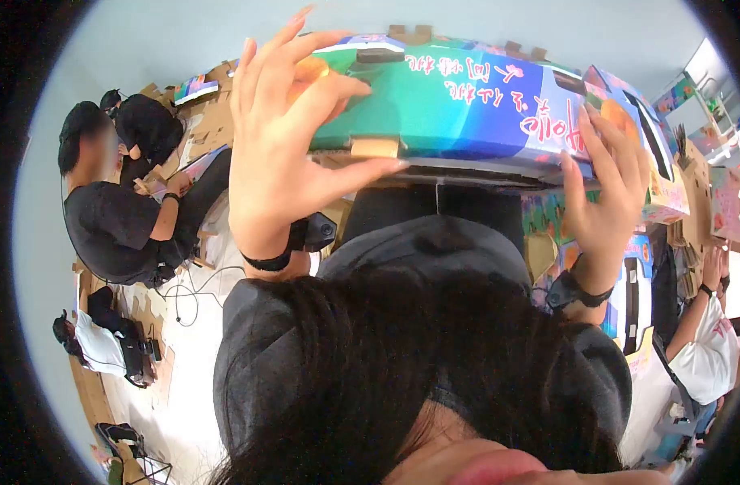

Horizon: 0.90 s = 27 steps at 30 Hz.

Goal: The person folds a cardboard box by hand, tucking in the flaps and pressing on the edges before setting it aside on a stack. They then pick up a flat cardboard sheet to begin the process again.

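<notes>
A green and blue printed cardboard box (443,109) with pink and white lettering lies across the view in front of my body. My left hand (277,137) is at its left part, fingers spread; the index finger lies over the green face and the thumb reaches along the near edge, by a bare brown cardboard tab (374,148). At the right end, my right hand (616,174) grips the box edge, fingertips on the blue face and thumb at the near side. Dark slots show along the box's edges. Its underside is hidden.
More printed boxes stand at the right, one (669,198) close beside my right hand. A person in black (111,226) sits at the left, others farther back. Another person in a white shirt (705,347) is at the right. Cables (188,295) trail over the floor.
</notes>
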Each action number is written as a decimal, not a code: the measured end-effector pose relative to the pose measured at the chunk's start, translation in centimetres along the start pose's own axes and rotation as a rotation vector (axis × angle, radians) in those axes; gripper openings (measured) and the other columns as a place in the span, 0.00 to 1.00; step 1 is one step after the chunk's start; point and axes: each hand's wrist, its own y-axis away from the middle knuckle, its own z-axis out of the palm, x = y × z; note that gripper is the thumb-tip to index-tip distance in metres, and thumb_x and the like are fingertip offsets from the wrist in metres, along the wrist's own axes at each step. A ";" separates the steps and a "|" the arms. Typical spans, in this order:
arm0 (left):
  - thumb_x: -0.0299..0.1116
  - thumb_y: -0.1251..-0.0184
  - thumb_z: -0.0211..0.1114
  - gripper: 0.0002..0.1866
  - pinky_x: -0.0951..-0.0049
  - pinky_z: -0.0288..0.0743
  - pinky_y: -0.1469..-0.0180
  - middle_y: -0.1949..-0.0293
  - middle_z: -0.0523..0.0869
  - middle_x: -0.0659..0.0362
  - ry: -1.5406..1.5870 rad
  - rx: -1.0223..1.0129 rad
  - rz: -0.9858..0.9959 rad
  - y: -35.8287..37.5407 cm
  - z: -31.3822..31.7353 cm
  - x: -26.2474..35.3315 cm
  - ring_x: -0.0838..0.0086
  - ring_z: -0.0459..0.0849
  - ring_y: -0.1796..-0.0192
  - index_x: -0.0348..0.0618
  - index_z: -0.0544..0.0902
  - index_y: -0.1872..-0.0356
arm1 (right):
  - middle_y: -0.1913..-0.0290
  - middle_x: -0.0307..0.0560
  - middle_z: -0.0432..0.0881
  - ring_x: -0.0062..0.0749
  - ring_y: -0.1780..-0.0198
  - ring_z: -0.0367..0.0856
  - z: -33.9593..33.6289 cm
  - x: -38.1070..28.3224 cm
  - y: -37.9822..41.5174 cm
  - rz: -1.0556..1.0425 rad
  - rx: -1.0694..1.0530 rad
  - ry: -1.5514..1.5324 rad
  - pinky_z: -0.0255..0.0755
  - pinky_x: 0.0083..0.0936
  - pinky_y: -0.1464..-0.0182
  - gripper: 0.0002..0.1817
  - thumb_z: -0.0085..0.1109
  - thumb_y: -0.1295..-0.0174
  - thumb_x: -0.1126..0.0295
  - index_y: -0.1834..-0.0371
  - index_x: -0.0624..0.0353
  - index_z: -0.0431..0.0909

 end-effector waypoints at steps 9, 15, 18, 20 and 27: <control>0.48 0.72 0.89 0.33 0.37 0.58 0.28 0.35 0.77 0.47 0.138 -0.071 -0.015 1.2 -0.8 -0.1 0.38 0.68 0.26 0.47 0.83 0.62 | 0.48 0.49 0.81 0.51 0.39 0.76 -2.9 0.8 -0.1 -0.083 -0.138 -0.175 0.75 0.43 0.42 0.38 0.83 0.63 0.51 0.47 0.61 0.88; 0.51 0.69 0.87 0.33 0.40 0.60 0.28 0.33 0.77 0.45 0.111 -0.053 0.014 1.1 -0.6 -0.1 0.37 0.68 0.27 0.44 0.85 0.60 | 0.43 0.51 0.82 0.56 0.33 0.75 -3.3 1.0 -0.4 -0.097 -0.202 -0.207 0.73 0.47 0.37 0.39 0.84 0.68 0.62 0.45 0.59 0.86; 0.51 0.68 0.87 0.33 0.40 0.60 0.28 0.34 0.78 0.46 0.108 -0.055 0.030 1.0 -0.5 0.0 0.38 0.69 0.26 0.43 0.85 0.59 | 0.44 0.50 0.82 0.57 0.34 0.75 -3.4 1.1 -0.6 -0.102 -0.219 -0.208 0.71 0.48 0.35 0.37 0.83 0.70 0.66 0.46 0.58 0.87; 0.51 0.67 0.86 0.33 0.40 0.60 0.28 0.34 0.78 0.46 0.105 -0.061 0.035 1.0 -0.4 0.0 0.39 0.70 0.27 0.43 0.85 0.60 | 0.45 0.49 0.83 0.56 0.34 0.75 -3.2 1.3 -0.6 -0.106 -0.220 -0.218 0.70 0.49 0.34 0.36 0.83 0.69 0.66 0.47 0.58 0.87; 0.46 0.65 0.87 0.30 0.43 0.64 0.29 0.37 0.80 0.48 0.127 -0.056 0.031 0.9 0.3 -0.3 0.40 0.72 0.28 0.41 0.83 0.62 | 0.50 0.44 0.86 0.51 0.37 0.80 -2.0 2.2 -1.5 -0.208 -0.158 -0.178 0.62 0.58 0.28 0.32 0.83 0.68 0.65 0.51 0.57 0.88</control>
